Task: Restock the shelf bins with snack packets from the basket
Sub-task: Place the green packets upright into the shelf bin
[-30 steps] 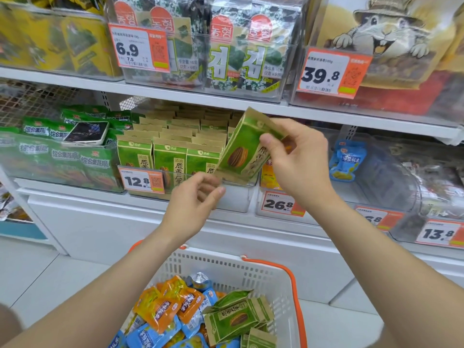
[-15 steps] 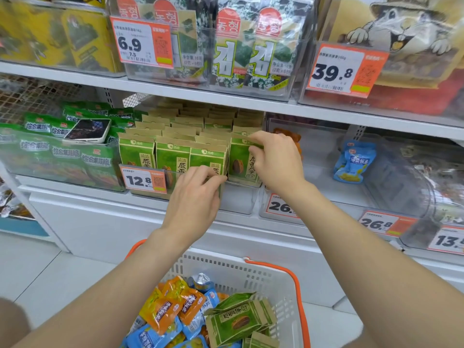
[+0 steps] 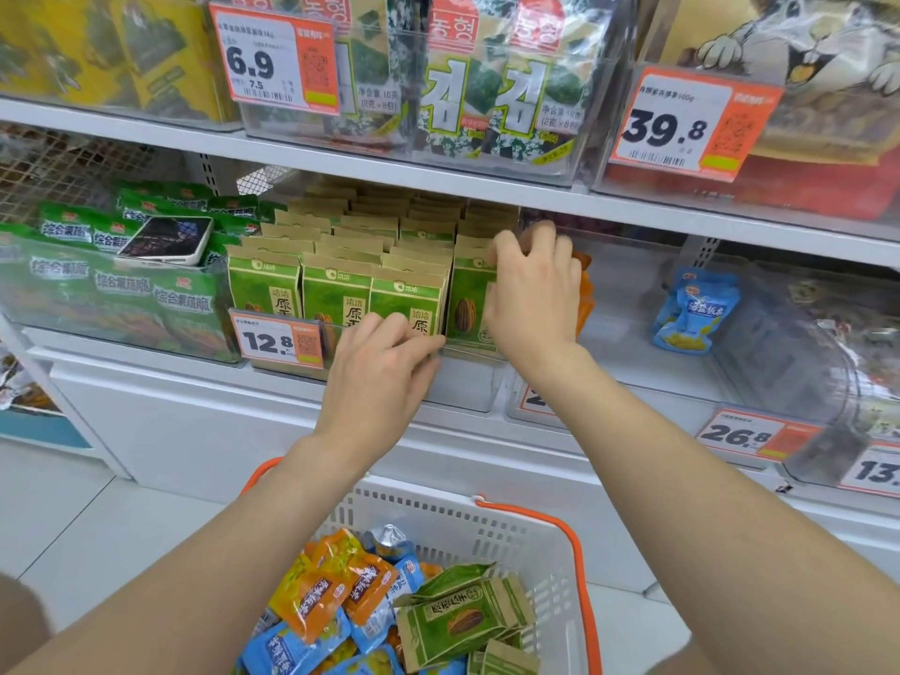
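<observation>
Shop aisle, via my head cam: white shelf boards [image 3: 341,163] run L to R, w/ a slotted upright [image 3: 701,250] at R and wire-mesh backing [image 3: 58,172] at upper L. Orange-and-white price tags [image 3: 691,124] hang along the shelf fronts. Below, a plain white base panel [image 3: 195,421] meets pale floor tiles [image 3: 73,518]. Light is bright, even.

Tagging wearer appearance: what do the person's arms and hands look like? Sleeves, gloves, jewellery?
Both bare: left hand and right hand show no gloves or rings. The left forearm and right forearm are uncovered to the frame edge; no sleeve shows. No watch, bracelet or marking at either wrist.
</observation>
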Motion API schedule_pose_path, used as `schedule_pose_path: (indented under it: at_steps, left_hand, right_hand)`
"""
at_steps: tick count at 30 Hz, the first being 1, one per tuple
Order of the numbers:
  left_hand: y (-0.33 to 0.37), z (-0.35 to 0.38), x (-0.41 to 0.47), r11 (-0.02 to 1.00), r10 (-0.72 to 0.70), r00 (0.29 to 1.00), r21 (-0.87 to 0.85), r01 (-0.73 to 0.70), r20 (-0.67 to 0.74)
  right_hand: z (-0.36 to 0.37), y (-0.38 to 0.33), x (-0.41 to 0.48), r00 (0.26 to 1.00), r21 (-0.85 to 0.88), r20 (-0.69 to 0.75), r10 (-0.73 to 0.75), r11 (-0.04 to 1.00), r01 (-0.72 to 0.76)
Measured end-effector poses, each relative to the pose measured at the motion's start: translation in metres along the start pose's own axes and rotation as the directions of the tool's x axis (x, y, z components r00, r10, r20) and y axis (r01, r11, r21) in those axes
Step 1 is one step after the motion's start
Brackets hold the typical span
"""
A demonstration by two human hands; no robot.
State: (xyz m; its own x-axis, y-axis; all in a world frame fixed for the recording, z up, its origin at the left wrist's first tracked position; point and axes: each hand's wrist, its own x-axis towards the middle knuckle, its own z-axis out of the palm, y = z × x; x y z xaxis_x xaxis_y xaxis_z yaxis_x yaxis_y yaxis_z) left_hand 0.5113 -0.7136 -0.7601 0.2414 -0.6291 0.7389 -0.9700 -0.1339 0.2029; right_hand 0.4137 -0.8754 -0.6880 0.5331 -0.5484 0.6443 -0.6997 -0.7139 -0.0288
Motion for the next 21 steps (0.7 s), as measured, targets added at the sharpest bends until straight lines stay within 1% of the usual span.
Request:
schedule_pose_path:
  at_steps: [1,3,5,7,9,11,12,14,15,17,19,21]
  left_hand:
    - [-0.001,0.0,-0.002,1.0,0.01,1.0,0.008,-0.01,0.003]
    - [-0.001,0.0,-0.007,0.999,0.033,0.999,0.022,-0.033,-0.006]
    - [-0.001,0.0,-0.016,0.997,0.054,0.998,0.055,-0.052,-0.027]
    - [-0.001,0.004,-0.028,0.991,0.084,0.996,0.104,-0.08,-0.034]
    - [-0.003,0.009,-0.041,0.988,0.12,0.992,0.087,-0.124,0.045]
    - [-0.006,0.019,-0.054,0.989,0.128,0.97,0.039,-0.139,0.205]
    - [-0.008,0.024,-0.061,0.992,0.11,0.95,0.023,-0.122,0.292]
    - [-0.007,0.033,-0.073,0.997,0.072,0.881,-0.013,-0.075,0.468]
    - [-0.004,0.038,-0.078,0.998,0.063,0.828,-0.022,-0.062,0.556]
    - [0.004,0.046,-0.09,0.998,0.046,0.698,-0.013,-0.053,0.715]
    - [0.012,0.058,-0.106,1.0,0.005,0.58,-0.01,0.004,0.814]
    - [0.02,0.071,-0.124,0.999,-0.012,0.478,-0.014,0.05,0.878]
  right_hand:
    - [-0.001,0.001,-0.004,1.0,-0.002,-0.022,-0.005,1.0,0.005]
    - [-0.003,0.003,-0.012,0.998,0.053,-0.052,-0.025,0.998,0.028]
    - [-0.01,0.003,-0.021,0.994,0.161,-0.056,-0.09,0.982,0.098]
    - [-0.022,0.002,-0.032,0.984,0.276,-0.024,-0.175,0.945,0.175]
    - [-0.032,-0.001,-0.044,0.966,0.349,0.035,-0.258,0.908,0.23]
    - [-0.04,-0.005,-0.058,0.927,0.355,0.096,-0.362,0.883,0.308]
    - [-0.042,-0.005,-0.064,0.896,0.349,0.158,-0.414,0.873,0.342]
    - [-0.04,-0.004,-0.075,0.799,0.32,0.362,-0.479,0.87,0.376]
    - [-0.038,-0.002,-0.082,0.734,0.3,0.472,-0.489,0.872,0.387]
    - [-0.027,0.002,-0.097,0.608,0.266,0.641,-0.468,0.879,0.397]
    - [-0.016,0.006,-0.117,0.505,0.233,0.75,-0.427,0.886,0.402]
    - [-0.008,0.009,-0.135,0.393,0.221,0.833,-0.39,0.885,0.41]
